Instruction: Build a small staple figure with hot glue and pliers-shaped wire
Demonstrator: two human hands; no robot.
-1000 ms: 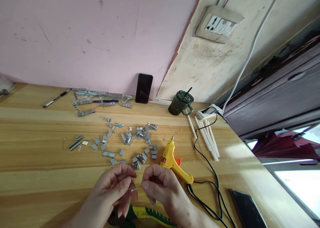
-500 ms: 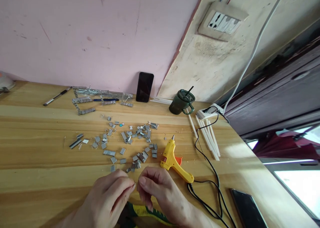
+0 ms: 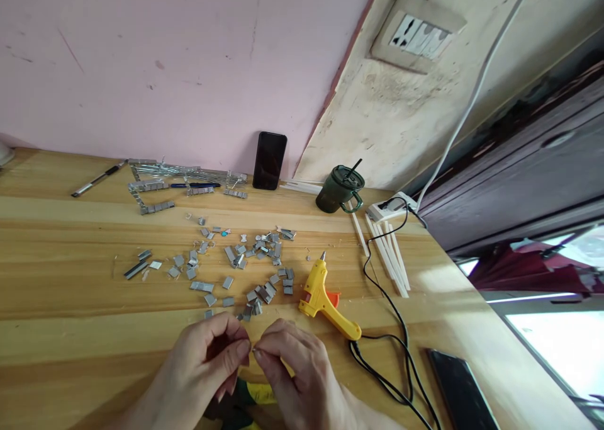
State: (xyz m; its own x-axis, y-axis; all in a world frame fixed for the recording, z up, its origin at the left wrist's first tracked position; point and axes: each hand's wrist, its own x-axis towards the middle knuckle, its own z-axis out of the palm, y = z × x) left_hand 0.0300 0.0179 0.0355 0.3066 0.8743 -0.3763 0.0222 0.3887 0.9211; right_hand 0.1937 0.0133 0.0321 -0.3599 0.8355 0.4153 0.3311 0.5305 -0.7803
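Note:
My left hand (image 3: 205, 370) is closed in a pinch, thumb against forefinger, just above the table's near edge. My right hand (image 3: 304, 373) is pinched as well, its fingertips almost meeting the left ones. A tiny glint shows at the right fingertips, too small to name; anything inside the left pinch is hidden. Beyond both hands lie many small grey metal pieces that look like short staple strips (image 3: 261, 293). A yellow hot glue gun (image 3: 325, 301) with an orange trigger rests on its side, right of the pieces.
White glue sticks (image 3: 389, 257), a power strip (image 3: 392, 208) and a dark lidded mug (image 3: 340, 191) stand to the right. One phone (image 3: 270, 160) leans on the wall; another phone (image 3: 460, 389) lies near right. Black cable (image 3: 403, 320) loops between. A pen (image 3: 99, 178) lies far left, beside joined metal pieces (image 3: 158, 208).
My right hand has turned and its fingers have closed to a pinch at the left fingertips. The left fingers have shifted slightly. The view has moved a little.

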